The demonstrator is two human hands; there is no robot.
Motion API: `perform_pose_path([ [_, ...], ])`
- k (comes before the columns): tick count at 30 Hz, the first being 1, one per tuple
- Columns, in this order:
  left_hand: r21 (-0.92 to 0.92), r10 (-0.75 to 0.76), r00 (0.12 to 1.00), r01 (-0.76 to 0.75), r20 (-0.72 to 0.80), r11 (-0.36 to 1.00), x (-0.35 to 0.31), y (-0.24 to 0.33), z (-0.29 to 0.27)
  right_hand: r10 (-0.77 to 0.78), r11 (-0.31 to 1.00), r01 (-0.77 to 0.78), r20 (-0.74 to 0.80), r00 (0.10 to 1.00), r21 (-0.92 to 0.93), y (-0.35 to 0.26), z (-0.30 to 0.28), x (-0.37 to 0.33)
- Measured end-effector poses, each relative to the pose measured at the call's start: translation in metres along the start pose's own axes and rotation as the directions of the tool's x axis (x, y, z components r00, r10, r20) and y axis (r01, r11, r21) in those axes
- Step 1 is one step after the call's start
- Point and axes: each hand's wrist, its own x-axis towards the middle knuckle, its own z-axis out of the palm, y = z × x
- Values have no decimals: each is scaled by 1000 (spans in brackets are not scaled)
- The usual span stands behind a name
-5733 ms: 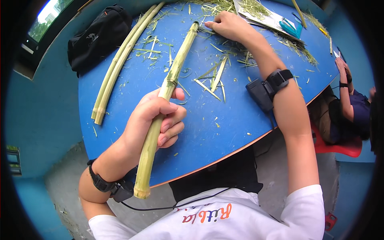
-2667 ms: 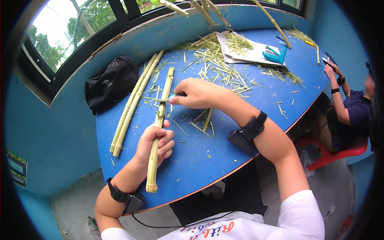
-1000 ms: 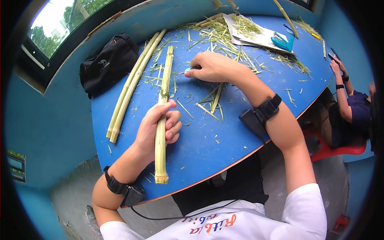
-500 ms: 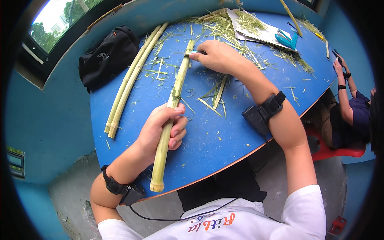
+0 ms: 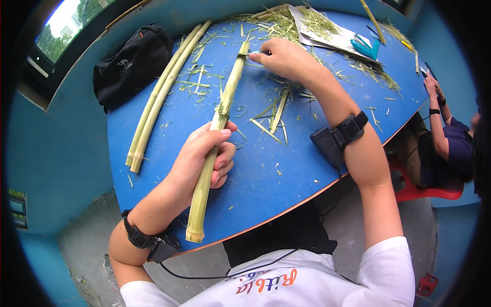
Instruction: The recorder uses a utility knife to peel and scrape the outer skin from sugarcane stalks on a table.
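Observation:
My left hand (image 5: 193,153) is wrapped round the lower part of a pale green bamboo stalk (image 5: 231,87), below its ringed joint. The stalk slants away from me, its near cut end close to the table's front edge. Near its far end, my right hand (image 5: 287,59) is closed on a small knife (image 5: 251,53), mostly hidden by the fingers. Its thin blade lies across the stalk, where a dark green curl of peel lifts. Two more bamboo stalks (image 5: 162,94) rest side by side at the left.
Pale shavings (image 5: 276,23) heap at the back of the blue table (image 5: 266,179). White paper (image 5: 309,37) with a teal tool (image 5: 365,48) lies at the far right. A black bag (image 5: 134,66) sits at the left. Another person (image 5: 450,138) works at the right beside a red stool (image 5: 409,187).
My right hand and the knife have moved a little farther up toward the stalk's far end. The whole view has shifted slightly. My left hand keeps its grip.

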Motion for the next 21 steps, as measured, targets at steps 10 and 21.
perform_pose_path([
  [10,49,30,999,-29,-13,998,-2,4,0,1,964,-43,156,988,264,19,-3,13],
  [21,107,-5,1000,4,13,994,-7,3,2,-33,993,30,26,999,112,36,-1,13],
])
